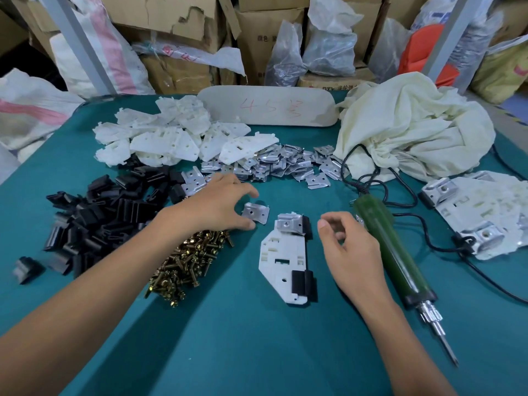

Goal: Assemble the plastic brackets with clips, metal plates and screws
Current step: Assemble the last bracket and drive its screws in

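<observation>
A white plastic bracket [278, 258] lies flat mid-table with a black clip at each end and a metal plate [290, 224] on its far end. Just left of it a loose metal plate [255, 212] rests on the green cloth, right beside the spread fingers of my left hand [217, 204]; whether the fingertips touch it I cannot tell. My right hand [348, 247] hovers right of the bracket, fingers apart and empty. Brass screws [188, 261] are heaped under my left wrist. Black clips [105, 218] are piled at left.
White brackets [168, 132] and metal plates [285, 164] are heaped at the back. A green electric screwdriver [391, 250] with its black cord lies right of my right hand. Finished brackets [480, 210] sit at far right, a cream cloth bag [414, 124] behind them.
</observation>
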A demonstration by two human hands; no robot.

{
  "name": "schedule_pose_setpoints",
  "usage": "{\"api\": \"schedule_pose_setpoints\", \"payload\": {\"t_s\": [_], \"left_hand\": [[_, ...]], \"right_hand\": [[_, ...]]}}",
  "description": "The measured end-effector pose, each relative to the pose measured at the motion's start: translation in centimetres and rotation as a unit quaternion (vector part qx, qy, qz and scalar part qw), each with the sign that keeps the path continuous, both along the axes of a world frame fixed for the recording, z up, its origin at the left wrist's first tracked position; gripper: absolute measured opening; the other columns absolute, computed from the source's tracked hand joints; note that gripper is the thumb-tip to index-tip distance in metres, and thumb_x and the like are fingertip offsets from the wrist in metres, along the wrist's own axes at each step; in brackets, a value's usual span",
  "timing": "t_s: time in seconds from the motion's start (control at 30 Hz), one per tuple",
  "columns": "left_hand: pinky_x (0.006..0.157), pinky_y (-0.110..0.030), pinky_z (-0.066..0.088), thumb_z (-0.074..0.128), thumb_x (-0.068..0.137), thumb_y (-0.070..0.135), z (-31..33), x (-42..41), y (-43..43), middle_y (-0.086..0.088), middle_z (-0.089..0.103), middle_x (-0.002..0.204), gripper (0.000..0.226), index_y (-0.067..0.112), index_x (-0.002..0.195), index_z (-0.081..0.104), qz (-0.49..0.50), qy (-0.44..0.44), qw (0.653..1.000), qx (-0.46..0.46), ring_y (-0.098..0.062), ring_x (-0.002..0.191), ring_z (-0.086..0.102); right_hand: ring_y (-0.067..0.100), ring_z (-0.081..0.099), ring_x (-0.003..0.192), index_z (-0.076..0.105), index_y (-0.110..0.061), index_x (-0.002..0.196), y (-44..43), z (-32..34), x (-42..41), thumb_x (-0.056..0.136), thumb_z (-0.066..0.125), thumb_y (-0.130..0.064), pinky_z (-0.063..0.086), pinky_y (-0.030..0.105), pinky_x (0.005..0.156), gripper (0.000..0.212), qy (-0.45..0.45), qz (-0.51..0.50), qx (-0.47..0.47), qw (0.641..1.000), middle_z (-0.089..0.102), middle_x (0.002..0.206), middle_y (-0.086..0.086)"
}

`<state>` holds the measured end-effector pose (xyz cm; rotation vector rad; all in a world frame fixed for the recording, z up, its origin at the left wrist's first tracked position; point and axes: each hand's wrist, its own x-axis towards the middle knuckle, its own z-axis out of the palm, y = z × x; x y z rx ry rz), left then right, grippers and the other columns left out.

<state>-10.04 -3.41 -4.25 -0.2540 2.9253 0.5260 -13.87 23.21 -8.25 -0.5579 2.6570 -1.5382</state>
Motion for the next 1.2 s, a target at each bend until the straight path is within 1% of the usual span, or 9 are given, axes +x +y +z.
{"api": "schedule_pose_setpoints", "payload": {"t_s": [0.17, 0.3, 0.37, 0.47, 0.53, 0.67, 0.8, 0.9, 1.2], "left_hand": [[0.088, -0.031, 0.03, 0.076, 0.079, 0.055, -0.7, -0.3, -0.6, 0.002, 0.048, 0.114, 0.042, 0.034, 0.114, 0.067, 0.0, 0.02, 1.0, -0.008, -0.017, 0.115, 0.034], [0.092, -0.033, 0.036, 0.072, 0.078, 0.059, 0.1, 1.4, -0.5, 0.008, 0.051, 0.111, 0.034, 0.034, 0.102, 0.068, 0.0, 0.069, 0.997, -0.03, -0.014, 0.115, 0.04], [0.094, -0.033, 0.037, 0.068, 0.076, 0.066, 0.8, 2.9, 0.3, 0.013, 0.052, 0.11, 0.037, 0.037, 0.099, 0.067, -0.006, 0.096, 0.995, -0.016, -0.011, 0.114, 0.041], [0.093, -0.029, 0.037, 0.059, 0.071, 0.077, 1.8, 5.3, 2.6, 0.02, 0.051, 0.107, 0.047, 0.041, 0.1, 0.065, -0.047, 0.113, 0.993, 0.009, -0.004, 0.107, 0.04], [0.092, -0.028, 0.038, 0.061, 0.072, 0.075, 2.1, 6.5, 4.3, 0.02, 0.05, 0.105, 0.045, 0.04, 0.101, 0.066, -0.081, 0.11, 0.991, -0.001, -0.004, 0.103, 0.041], [0.095, -0.029, 0.041, 0.069, 0.077, 0.065, 2.3, 7.4, 6.1, 0.02, 0.051, 0.108, 0.041, 0.038, 0.109, 0.065, -0.119, 0.099, 0.988, -0.01, -0.004, 0.101, 0.042], [0.095, -0.029, 0.042, 0.067, 0.079, 0.065, 1.8, 7.4, 7.1, 0.018, 0.051, 0.109, 0.044, 0.035, 0.111, 0.065, -0.143, 0.098, 0.985, -0.022, -0.004, 0.099, 0.04], [0.095, -0.028, 0.041, 0.066, 0.079, 0.068, 1.4, 7.2, 7.8, 0.018, 0.051, 0.109, 0.046, 0.035, 0.111, 0.065, -0.149, 0.096, 0.984, -0.03, -0.003, 0.099, 0.038], [0.09, -0.029, 0.043, 0.067, 0.079, 0.069, 0.9, 7.2, 8.4, 0.02, 0.05, 0.108, 0.049, 0.034, 0.113, 0.067, -0.146, 0.092, 0.985, -0.007, 0.001, 0.093, 0.033]], "right_hand": [[0.001, 0.062, 0.078, 0.065, -0.035, 0.094, 2.5, -0.1, 2.7, 0.098, 0.059, -0.036, 0.049, 0.029, 0.074, 0.007, -0.038, 0.022, 0.018, 0.999, 0.064, 0.099, -0.033], [0.008, 0.065, 0.068, 0.066, -0.044, 0.094, 4.0, 0.0, 3.9, 0.099, 0.059, -0.037, 0.056, 0.037, 0.064, 0.01, -0.122, 0.041, 0.014, 0.992, 0.072, 0.083, -0.018], [0.007, 0.063, 0.061, 0.066, -0.047, 0.095, 4.1, 0.0, 4.3, 0.1, 0.059, -0.037, 0.055, 0.035, 0.056, 0.014, -0.16, 0.065, 0.024, 0.985, 0.073, 0.077, -0.012], [0.007, 0.058, 0.051, 0.072, -0.036, 0.093, 3.8, 0.1, 4.7, 0.102, 0.059, -0.027, 0.051, 0.025, 0.048, 0.018, -0.215, 0.078, -0.006, 0.974, 0.073, 0.074, -0.007], [0.01, 0.059, 0.05, 0.074, -0.031, 0.093, 3.6, 0.2, 5.0, 0.103, 0.057, -0.018, 0.05, 0.023, 0.049, 0.024, -0.234, 0.084, -0.023, 0.968, 0.072, 0.072, -0.007], [0.014, 0.065, 0.054, 0.075, -0.032, 0.089, 3.1, 0.3, 5.0, 0.104, 0.055, -0.011, 0.053, 0.023, 0.054, 0.033, -0.239, 0.087, -0.037, 0.966, 0.071, 0.069, -0.008], [0.016, 0.068, 0.06, 0.077, -0.028, 0.097, 3.2, -0.1, 4.9, 0.102, 0.058, -0.014, 0.062, 0.035, 0.066, 0.025, -0.253, 0.08, -0.041, 0.963, 0.075, 0.076, 0.004], [0.017, 0.069, 0.062, 0.076, -0.027, 0.101, 3.3, -0.3, 4.9, 0.101, 0.061, -0.017, 0.063, 0.039, 0.071, 0.018, -0.262, 0.076, -0.052, 0.961, 0.075, 0.076, 0.006], [0.015, 0.071, 0.067, 0.076, -0.019, 0.103, 3.0, -0.2, 5.1, 0.098, 0.067, -0.013, 0.06, 0.027, 0.067, 0.012, -0.312, 0.069, -0.114, 0.941, 0.075, 0.077, 0.002]]}}
